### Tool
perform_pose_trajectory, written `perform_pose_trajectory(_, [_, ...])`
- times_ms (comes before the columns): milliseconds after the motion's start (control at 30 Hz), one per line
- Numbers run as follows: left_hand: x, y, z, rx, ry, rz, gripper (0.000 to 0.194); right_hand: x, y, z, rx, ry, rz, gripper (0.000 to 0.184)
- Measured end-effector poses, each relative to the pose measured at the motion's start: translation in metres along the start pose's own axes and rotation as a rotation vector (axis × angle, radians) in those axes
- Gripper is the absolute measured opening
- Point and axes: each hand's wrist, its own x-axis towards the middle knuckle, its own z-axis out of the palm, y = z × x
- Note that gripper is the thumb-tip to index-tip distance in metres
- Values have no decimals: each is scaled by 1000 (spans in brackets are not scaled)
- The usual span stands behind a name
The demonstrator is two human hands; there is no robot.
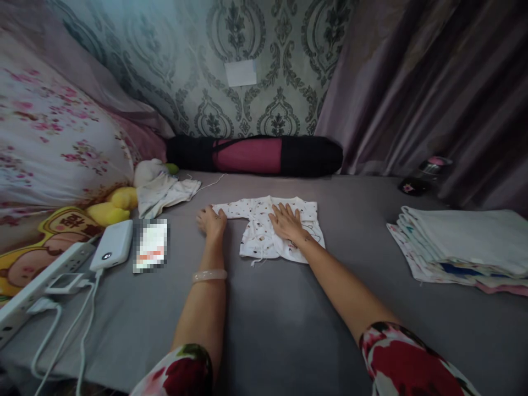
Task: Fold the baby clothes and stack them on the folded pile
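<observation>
A small white baby shirt (259, 236) with a scattered print lies on the grey sheet, a tie string hanging at its lower edge. Its left-hand sleeve (235, 209) stretches out to the side, while the other sleeve looks folded in. At the cuff, my left hand (212, 221) has its fingers curled round the sleeve end; the fingertips are partly hidden. My right hand (286, 223) lies flat on the shirt's upper middle, fingers stretched out and pressing the cloth.
Folded clothes (466, 242) are stacked at the right, near a dark bottle (424, 176). A black and pink roll bag (247, 155) lies along the wall. On the left are a white power bank (111, 245), a power strip (49, 280), cables, plush toys and crumpled cloth (165, 192).
</observation>
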Motion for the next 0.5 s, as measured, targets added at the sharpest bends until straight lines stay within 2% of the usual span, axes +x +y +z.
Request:
perform_pose_trajectory(100, [-1,-1,-4,19,43,-88,41,5,-4,-13,19,-58,14,63])
perform_pose_trajectory(200, [0,-5,-4,23,63,-122,40,13,-11,-19,-29,66,-63,60])
perform_pose_trajectory(267, [3,-8,-2,21,74,-111,41,19,-16,-17,-49,119,-152,58])
perform_pose_trajectory(333, [6,-11,1,6,88,-94,41,25,-20,-10,-42,92,-207,58])
perform_pose_trajectory(500, [13,-16,9,-37,103,-118,39,32,-22,8,-25,32,-176,60])
